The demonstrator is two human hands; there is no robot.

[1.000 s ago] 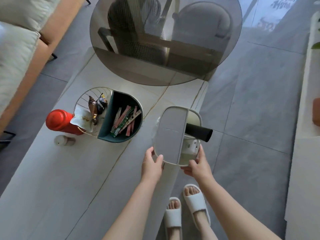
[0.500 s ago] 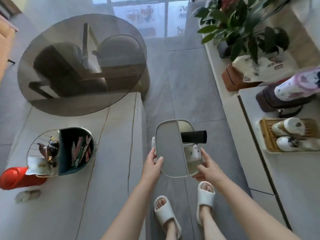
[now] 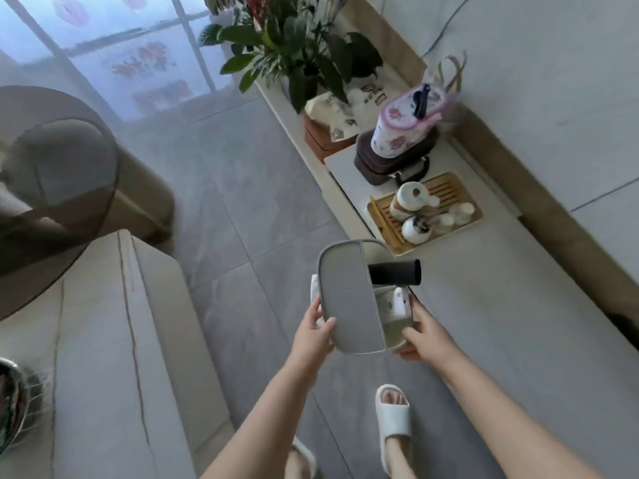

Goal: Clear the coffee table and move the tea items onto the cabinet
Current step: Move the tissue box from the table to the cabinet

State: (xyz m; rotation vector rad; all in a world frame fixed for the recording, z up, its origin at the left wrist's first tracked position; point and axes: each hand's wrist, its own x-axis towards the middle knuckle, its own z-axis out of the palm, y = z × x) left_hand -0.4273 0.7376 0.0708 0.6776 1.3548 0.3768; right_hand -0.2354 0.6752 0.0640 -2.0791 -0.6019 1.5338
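I hold a grey oval storage box (image 3: 349, 299) above the floor between the coffee table (image 3: 103, 357) and the cabinet (image 3: 518, 323). My left hand (image 3: 313, 331) grips its left rim and my right hand (image 3: 420, 337) grips its right near corner. Half of the box is covered by a flat lid. From the open half a black cylinder (image 3: 396, 273) sticks out to the right, with a small white device (image 3: 399, 302) below it. On the cabinet stands a bamboo tea tray (image 3: 460, 191) carrying a white teapot and cups.
Behind the tea tray on the cabinet are a dark brown case (image 3: 390, 160) with a floral bag (image 3: 404, 122) on it, and potted plants (image 3: 294, 53). A round smoked-glass table (image 3: 52, 174) overlaps the coffee table's far end. A wire basket (image 3: 14, 406) shows at the left edge.
The view has swung right, away from the coffee table towards the cabinet. The box has travelled with both hands off the table's edge to over the floor, nearer the tea tray.
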